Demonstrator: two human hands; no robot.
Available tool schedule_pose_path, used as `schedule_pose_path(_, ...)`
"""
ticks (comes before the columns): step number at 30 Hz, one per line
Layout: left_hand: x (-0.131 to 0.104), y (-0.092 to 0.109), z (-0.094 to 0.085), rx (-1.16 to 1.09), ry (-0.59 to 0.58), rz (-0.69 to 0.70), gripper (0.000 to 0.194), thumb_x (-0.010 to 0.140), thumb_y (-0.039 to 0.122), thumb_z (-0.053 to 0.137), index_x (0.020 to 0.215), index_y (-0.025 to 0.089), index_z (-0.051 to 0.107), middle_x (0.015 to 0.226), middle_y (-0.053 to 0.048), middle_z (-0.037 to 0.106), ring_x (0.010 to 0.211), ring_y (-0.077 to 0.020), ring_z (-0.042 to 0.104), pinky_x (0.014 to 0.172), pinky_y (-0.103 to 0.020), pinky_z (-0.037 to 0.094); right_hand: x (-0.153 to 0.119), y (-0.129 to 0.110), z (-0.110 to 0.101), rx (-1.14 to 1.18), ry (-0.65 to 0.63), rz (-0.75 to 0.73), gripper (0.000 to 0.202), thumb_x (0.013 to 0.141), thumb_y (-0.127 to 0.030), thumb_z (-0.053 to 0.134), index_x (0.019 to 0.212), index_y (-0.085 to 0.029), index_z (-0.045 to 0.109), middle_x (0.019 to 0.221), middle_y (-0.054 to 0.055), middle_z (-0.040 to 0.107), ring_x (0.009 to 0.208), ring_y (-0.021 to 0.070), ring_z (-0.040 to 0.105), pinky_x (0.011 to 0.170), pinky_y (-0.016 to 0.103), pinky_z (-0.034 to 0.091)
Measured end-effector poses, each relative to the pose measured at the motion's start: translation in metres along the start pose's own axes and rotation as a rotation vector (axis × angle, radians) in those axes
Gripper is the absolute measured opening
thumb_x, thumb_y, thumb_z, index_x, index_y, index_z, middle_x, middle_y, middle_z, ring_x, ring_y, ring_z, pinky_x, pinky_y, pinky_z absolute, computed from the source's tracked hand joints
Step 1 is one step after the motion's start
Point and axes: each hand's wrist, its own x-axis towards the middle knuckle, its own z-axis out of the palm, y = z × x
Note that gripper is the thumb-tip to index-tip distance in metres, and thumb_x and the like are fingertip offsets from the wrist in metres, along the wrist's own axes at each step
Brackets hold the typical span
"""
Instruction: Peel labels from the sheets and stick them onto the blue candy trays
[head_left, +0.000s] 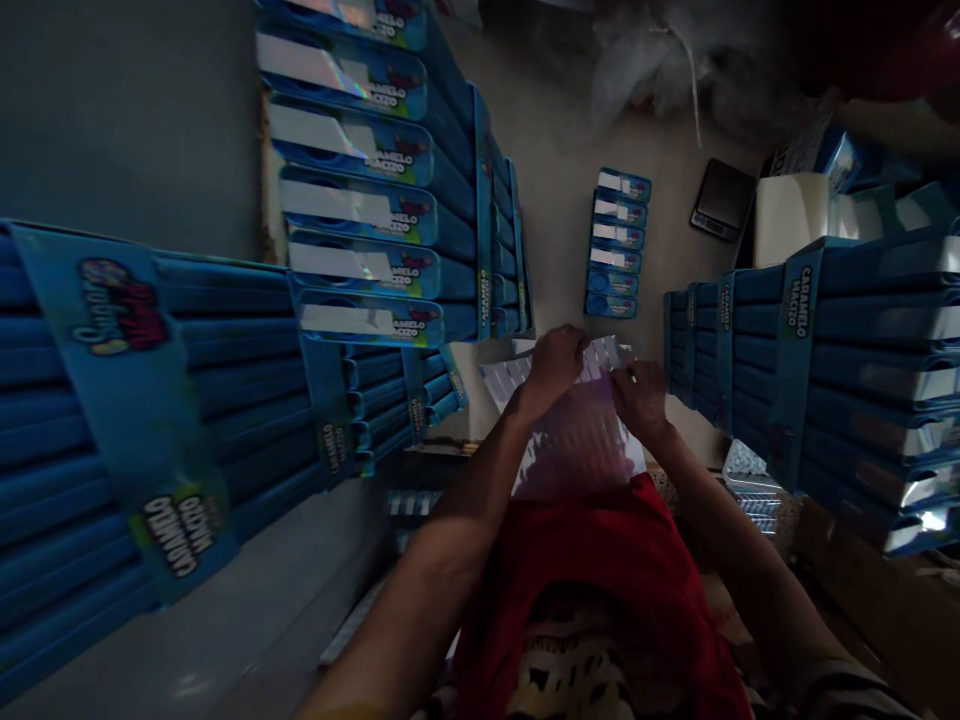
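Note:
Before my red apron (592, 540), a glossy sheet of white stickers (577, 440) lies across the table's near edge and hangs toward my lap. My left hand (559, 362) pinches the sheet's upper part, fingers closed. To its right, my right hand (641, 392) has its fingers curled and pressed together at the sheet's upper right edge; whether a single sticker is between them is too dark to tell. Beyond both hands stands a short row of blue candy boxes (619, 240). Most carry a white strip on the end; the two nearest show none.
Tall stacks of blue "Caramelo Macizo" boxes rise at left (360, 200) and right (750, 340), with a long banded pile (172, 400) at far left. A small digital scale (724, 198) sits back right. Crumpled clear plastic (660, 70) lies at the far end.

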Motion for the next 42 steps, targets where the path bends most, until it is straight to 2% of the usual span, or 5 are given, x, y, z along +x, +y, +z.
schedule_pose_path(10,-0.016,0.005,0.004,-0.502,0.435,-0.170,0.032,0.100,0.045,0.057,0.107,0.020,0.077,0.117,-0.012,0.072,0.120,-0.0278,0.062,0.109,-0.044,0.049,-0.006,-0.036,-0.071,0.957,0.022,0.701,0.023,0.085,-0.045,0.073,0.085,-0.023,0.067,0.057,-0.010,0.040,0.058,0.0124,0.045,0.063,0.029,0.052)
schedule_pose_path(15,-0.033,0.024,-0.015,-1.405,0.079,-0.412,0.069,0.089,0.081,0.050,0.093,0.016,0.075,0.092,-0.014,0.076,0.089,-0.0254,0.075,0.083,-0.040,0.060,0.030,-0.031,-0.077,1.439,-0.016,0.842,0.045,0.063,-0.053,0.089,0.081,-0.022,0.063,0.068,-0.007,0.056,0.066,0.0128,0.055,0.061,0.029,0.057)
schedule_pose_path(21,-0.028,0.034,-0.015,-1.473,0.158,-0.407,0.044,0.062,0.050,0.092,0.083,0.017,0.071,0.078,-0.003,0.072,0.074,-0.0148,0.070,0.077,-0.029,0.057,0.047,-0.023,-0.064,1.359,0.013,0.877,0.042,0.056,-0.049,0.088,0.075,-0.020,0.064,0.062,-0.007,0.059,0.059,0.0101,0.053,0.058,0.024,0.044)
schedule_pose_path(35,0.052,0.057,-0.029,-1.118,0.706,-0.446,0.017,0.089,0.033,0.068,0.084,0.020,0.058,0.082,0.000,0.065,0.079,-0.0155,0.064,0.077,-0.027,0.050,0.147,0.000,-0.058,0.791,0.185,0.683,0.016,0.077,-0.034,0.072,0.075,-0.018,0.070,0.067,-0.001,0.067,0.068,0.0177,0.062,0.067,0.029,0.045)
schedule_pose_path(42,0.058,0.046,-0.026,-1.021,0.691,-0.396,0.014,0.091,0.029,0.068,0.084,0.020,0.058,0.084,-0.001,0.066,0.082,-0.0167,0.064,0.081,-0.026,0.048,0.152,-0.001,-0.049,0.571,0.235,0.638,0.015,0.083,-0.034,0.071,0.079,-0.019,0.073,0.074,0.002,0.070,0.072,0.0188,0.060,0.076,0.032,0.047)
